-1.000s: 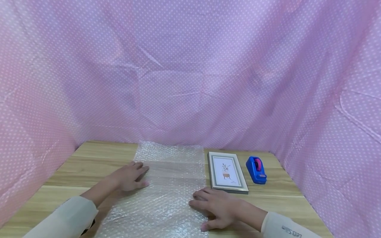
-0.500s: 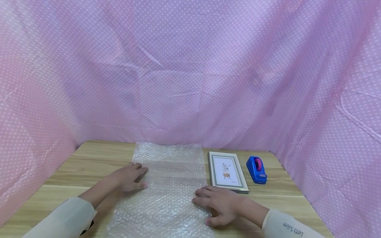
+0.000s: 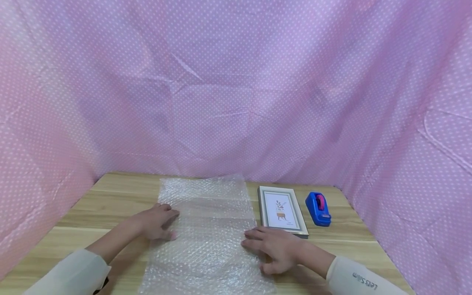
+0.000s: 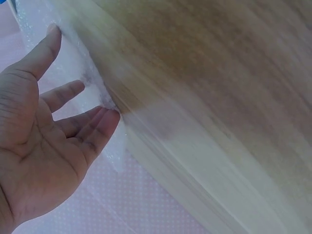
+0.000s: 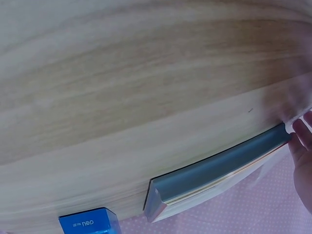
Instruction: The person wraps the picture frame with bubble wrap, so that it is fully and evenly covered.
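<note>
A long sheet of clear bubble wrap point(image 3: 206, 241) lies spread lengthwise down the middle of the wooden table. My left hand point(image 3: 156, 221) rests at its left edge, fingers loosely extended; in the left wrist view the fingertips of this hand point(image 4: 53, 126) touch the edge of the wrap point(image 4: 114, 151). On the opposite edge lies my right hand point(image 3: 274, 249), fingers spread with their tips on the wrap. Just beyond that hand is a picture frame point(image 3: 282, 211) with a plant print, its lower edge partly behind the knuckles. The right wrist view catches only part of the right hand point(image 5: 303, 168).
A blue tape dispenser point(image 3: 318, 209) with a pink-cored roll stands right of the frame. Pink dotted cloth point(image 3: 214, 102) hangs behind and on both sides of the wooden table point(image 3: 118, 196). The wrap's far end reaches the table's back edge.
The far end of the bubble wrap has shifted left and its near part to the right, so it lies straighter. My left hand has moved slightly left, my right slightly right.
</note>
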`<action>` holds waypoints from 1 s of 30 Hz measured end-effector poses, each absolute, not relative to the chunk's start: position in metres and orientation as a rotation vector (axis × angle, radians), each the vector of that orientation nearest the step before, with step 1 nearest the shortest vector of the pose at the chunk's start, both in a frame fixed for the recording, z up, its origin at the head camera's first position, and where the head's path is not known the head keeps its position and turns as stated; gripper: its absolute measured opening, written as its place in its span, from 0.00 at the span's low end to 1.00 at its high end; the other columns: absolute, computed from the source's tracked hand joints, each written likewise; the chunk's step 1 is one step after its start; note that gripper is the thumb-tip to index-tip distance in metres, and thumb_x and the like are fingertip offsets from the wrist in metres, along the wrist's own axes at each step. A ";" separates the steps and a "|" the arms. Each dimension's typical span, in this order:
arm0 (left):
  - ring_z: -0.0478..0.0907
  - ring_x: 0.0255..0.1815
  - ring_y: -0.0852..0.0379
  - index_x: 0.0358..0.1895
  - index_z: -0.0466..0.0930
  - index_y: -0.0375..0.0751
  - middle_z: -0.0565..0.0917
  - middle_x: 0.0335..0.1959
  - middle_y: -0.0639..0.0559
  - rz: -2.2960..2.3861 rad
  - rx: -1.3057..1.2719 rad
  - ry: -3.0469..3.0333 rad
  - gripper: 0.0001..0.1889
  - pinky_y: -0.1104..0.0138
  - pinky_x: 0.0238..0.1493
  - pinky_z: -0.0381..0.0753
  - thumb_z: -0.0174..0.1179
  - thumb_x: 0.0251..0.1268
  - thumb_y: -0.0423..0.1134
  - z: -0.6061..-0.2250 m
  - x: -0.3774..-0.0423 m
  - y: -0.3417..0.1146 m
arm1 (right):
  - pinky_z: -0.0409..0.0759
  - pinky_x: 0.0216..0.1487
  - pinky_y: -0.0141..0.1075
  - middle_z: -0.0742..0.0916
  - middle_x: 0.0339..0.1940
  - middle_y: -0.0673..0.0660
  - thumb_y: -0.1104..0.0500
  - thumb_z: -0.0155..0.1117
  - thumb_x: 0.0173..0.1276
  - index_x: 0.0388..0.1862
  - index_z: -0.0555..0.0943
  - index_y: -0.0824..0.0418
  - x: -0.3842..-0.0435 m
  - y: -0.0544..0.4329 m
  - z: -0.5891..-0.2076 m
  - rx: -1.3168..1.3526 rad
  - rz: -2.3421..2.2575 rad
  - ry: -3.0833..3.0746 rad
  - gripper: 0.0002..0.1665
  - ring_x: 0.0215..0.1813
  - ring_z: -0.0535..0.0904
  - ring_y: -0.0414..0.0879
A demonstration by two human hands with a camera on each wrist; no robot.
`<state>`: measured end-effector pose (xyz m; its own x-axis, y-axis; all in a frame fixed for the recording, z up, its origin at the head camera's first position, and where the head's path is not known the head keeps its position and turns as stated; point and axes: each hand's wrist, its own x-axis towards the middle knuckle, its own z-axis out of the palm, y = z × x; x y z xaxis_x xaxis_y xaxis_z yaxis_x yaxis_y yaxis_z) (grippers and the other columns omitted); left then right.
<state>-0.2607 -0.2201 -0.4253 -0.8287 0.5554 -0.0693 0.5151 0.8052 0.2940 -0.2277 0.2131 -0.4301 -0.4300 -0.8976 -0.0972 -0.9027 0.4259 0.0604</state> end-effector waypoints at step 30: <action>0.67 0.65 0.27 0.70 0.71 0.32 0.71 0.66 0.25 0.337 0.767 2.879 0.44 0.36 0.59 0.76 0.70 0.59 0.61 -0.423 -0.239 -0.216 | 0.76 0.68 0.48 0.77 0.72 0.53 0.31 0.43 0.79 0.78 0.68 0.47 -0.233 0.197 -0.433 -1.669 0.160 2.629 0.37 0.72 0.71 0.50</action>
<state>-0.2388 -0.2157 -0.4226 -0.8596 0.5048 -0.0799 0.4726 0.8446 0.2514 -0.2331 0.1969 -0.4334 -0.4269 -0.9012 -0.0745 -0.9036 0.4219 0.0738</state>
